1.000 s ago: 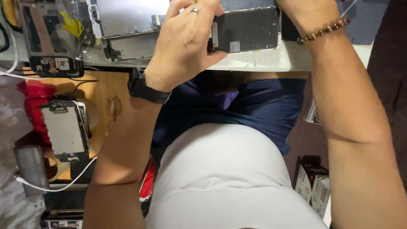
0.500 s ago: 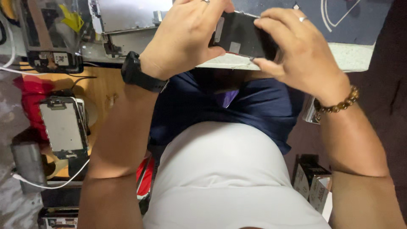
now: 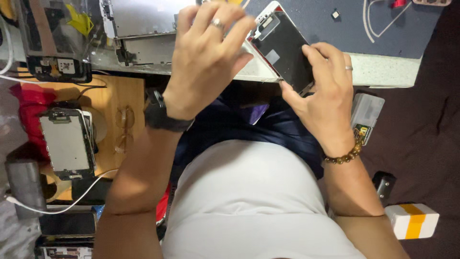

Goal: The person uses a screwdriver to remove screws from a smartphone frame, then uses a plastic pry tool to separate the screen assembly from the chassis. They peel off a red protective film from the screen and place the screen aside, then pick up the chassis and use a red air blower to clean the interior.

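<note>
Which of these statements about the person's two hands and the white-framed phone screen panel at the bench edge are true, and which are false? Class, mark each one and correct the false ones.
1. The right hand grips the white-framed phone screen panel. True.
2. The left hand wears a beaded bracelet. False: a black wristwatch sits on the left wrist; the brown beaded bracelet is on the right.
3. Each hand has a ring on one finger. True.
4. The panel lies flat on the wooden board. False: it is held up, tilted, over the pale bench edge.
</note>
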